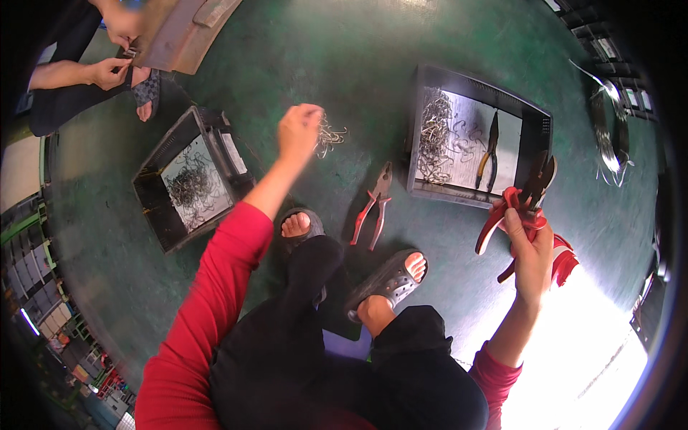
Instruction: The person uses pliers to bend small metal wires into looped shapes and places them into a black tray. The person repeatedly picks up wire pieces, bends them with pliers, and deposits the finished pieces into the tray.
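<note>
My left hand (pixel 297 135) is reached forward over the floor, fingers curled together, right beside a small loose pile of bent wire hooks (pixel 330 136). What its fingertips hold, if anything, is hidden. On the right, my right hand (pixel 529 254) grips red-handled pliers (pixel 536 188), their dark jaws pointing up and away from me. A second pair of red-handled pliers (pixel 376 202) lies on the floor between the hands, handles parted toward me.
A black crate (pixel 418 129) at right holds wire hooks and yellow-and-black pliers (pixel 490 154). Another black crate (pixel 163 240) at left contains more hooks. A coil of wire (pixel 608 129) lies far right. Another person's hands (pixel 111 72) work at upper left. A red object (pixel 564 259) shows beside my right hand.
</note>
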### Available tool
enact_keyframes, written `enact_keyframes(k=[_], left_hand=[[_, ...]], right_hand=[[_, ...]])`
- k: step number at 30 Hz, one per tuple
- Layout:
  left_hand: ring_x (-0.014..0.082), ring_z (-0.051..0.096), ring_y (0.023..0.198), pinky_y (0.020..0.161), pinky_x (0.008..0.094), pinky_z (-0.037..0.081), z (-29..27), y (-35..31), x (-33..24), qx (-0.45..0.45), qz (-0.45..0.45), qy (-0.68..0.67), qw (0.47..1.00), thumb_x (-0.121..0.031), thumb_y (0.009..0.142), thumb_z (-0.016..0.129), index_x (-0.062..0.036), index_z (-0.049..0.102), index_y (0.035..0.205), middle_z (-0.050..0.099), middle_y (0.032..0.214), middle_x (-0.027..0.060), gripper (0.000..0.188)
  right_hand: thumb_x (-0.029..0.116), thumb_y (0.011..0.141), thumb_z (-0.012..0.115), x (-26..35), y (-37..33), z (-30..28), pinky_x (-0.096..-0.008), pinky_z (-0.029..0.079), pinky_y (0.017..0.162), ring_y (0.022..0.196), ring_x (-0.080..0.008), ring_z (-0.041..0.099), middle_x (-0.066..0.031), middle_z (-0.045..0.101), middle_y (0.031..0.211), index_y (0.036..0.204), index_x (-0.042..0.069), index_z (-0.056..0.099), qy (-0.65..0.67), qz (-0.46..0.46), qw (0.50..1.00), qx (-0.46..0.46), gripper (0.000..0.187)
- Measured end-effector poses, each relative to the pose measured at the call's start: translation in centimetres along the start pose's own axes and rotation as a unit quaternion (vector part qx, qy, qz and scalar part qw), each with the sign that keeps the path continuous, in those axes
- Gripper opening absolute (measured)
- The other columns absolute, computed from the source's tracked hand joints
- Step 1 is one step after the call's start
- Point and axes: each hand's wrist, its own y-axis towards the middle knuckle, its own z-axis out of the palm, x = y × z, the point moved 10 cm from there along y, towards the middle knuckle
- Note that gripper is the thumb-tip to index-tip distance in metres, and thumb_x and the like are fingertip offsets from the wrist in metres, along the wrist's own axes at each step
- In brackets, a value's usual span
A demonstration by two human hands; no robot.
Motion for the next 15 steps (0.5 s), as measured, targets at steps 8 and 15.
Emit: enact_keyframes(k=[8,15], left_hand=[[0.0258,0.06,0.091,0.08,0.0367,0.049,1.8,2.7,1.3,0.065,0.204,0.134,0.968,-0.013,0.082,0.068,-0.0104,0.069,0.088,0.064,0.092,0.006,0.007],[0.0223,0.054,0.099,0.081,0.0383,0.043,6.3,-1.0,-1.1,0.13,0.265,0.229,0.928,-0.019,0.075,0.075,-0.0126,0.067,0.082,0.06,0.095,-0.0005,0.012]], right_hand=[[0.026,0.093,0.063,-1.3,0.4,1.0,-0.0225,0.038,0.055,0.064,-0.0062,0.049,-0.0017,0.064,0.081,0.111,0.003,0.063,-0.045,0.031,0.999,0.006,0.029],[0.027,0.092,0.063,-0.8,0.4,1.7,-0.0227,0.032,0.045,0.054,-0.0042,0.042,0.0012,0.061,0.072,0.11,0.004,0.063,-0.055,0.005,0.998,0.015,0.029]])
